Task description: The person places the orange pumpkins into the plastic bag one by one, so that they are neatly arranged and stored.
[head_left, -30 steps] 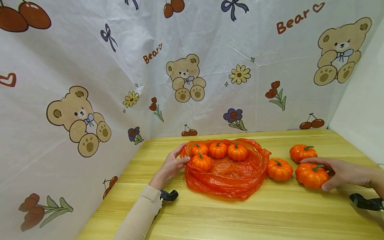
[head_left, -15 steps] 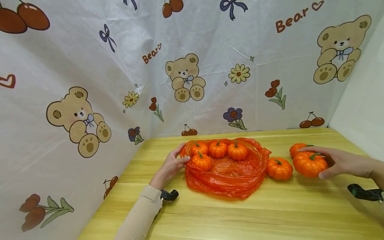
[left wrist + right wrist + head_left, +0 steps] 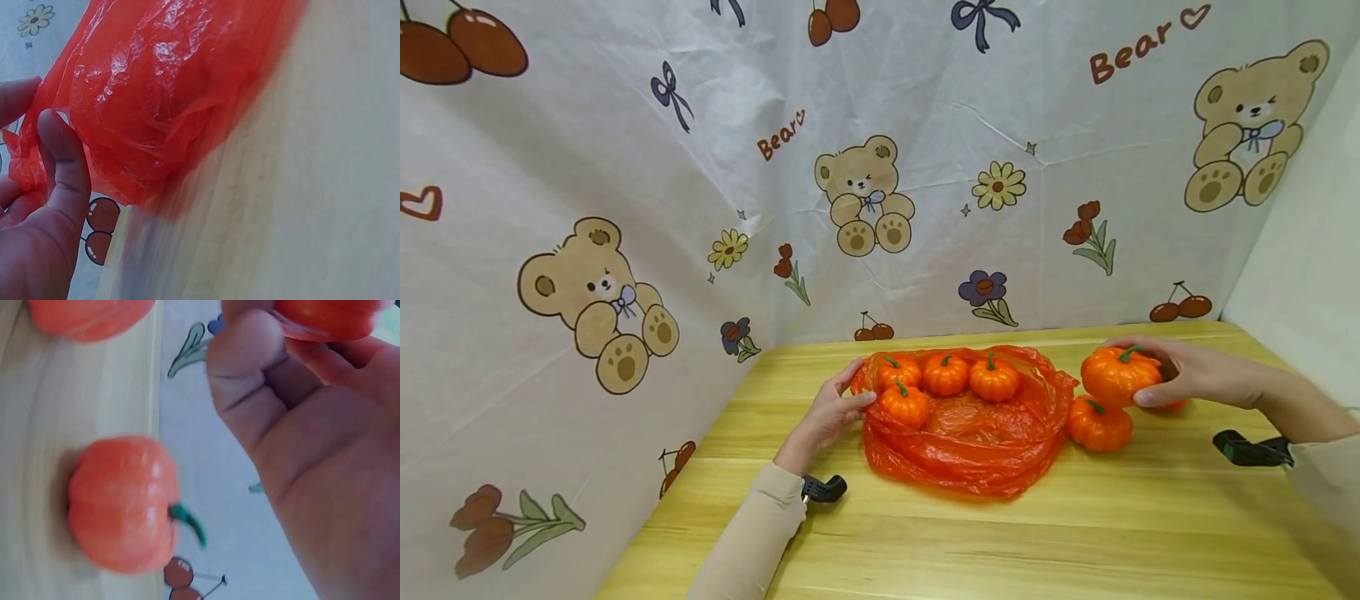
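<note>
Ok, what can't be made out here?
Head view: most of the rear loose pumpkin, behind the right hand and held pumpkin.
Left wrist view: the bagged pumpkins, hidden by the red bag.
Right wrist view: part of the held pumpkin, cut off by the top edge.

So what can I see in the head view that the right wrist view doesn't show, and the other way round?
Only the head view: the red bag, the four pumpkins inside it and the left hand. Only the right wrist view: the green stem of the rear loose pumpkin, hidden in the head view. Both: the right hand holding a pumpkin, that rear pumpkin's body, the loose pumpkin by the bag, the table and printed backdrop.
</note>
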`<state>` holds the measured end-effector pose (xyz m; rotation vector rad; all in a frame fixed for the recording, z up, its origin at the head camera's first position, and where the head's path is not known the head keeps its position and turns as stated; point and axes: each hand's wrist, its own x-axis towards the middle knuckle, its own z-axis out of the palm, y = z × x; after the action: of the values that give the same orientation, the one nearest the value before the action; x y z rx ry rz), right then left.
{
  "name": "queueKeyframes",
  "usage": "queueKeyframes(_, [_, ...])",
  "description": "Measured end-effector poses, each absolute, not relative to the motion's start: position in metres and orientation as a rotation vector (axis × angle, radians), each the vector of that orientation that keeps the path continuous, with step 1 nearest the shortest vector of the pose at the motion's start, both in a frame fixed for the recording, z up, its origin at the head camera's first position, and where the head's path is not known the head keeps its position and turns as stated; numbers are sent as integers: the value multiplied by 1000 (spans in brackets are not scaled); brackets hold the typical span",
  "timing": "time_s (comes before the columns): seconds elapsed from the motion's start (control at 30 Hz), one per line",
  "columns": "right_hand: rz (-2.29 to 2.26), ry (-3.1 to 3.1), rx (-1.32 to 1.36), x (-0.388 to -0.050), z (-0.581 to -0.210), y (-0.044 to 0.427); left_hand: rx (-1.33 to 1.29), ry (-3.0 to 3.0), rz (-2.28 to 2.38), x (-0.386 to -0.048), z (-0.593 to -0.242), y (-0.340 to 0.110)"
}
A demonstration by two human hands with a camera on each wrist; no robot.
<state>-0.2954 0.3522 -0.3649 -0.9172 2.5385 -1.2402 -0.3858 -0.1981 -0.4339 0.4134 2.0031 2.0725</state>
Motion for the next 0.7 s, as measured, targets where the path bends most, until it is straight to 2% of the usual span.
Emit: queueKeyframes(0.7, [-1203,2410,-800,-337,-339,276,405,1980,2094,-385,-434,-198])
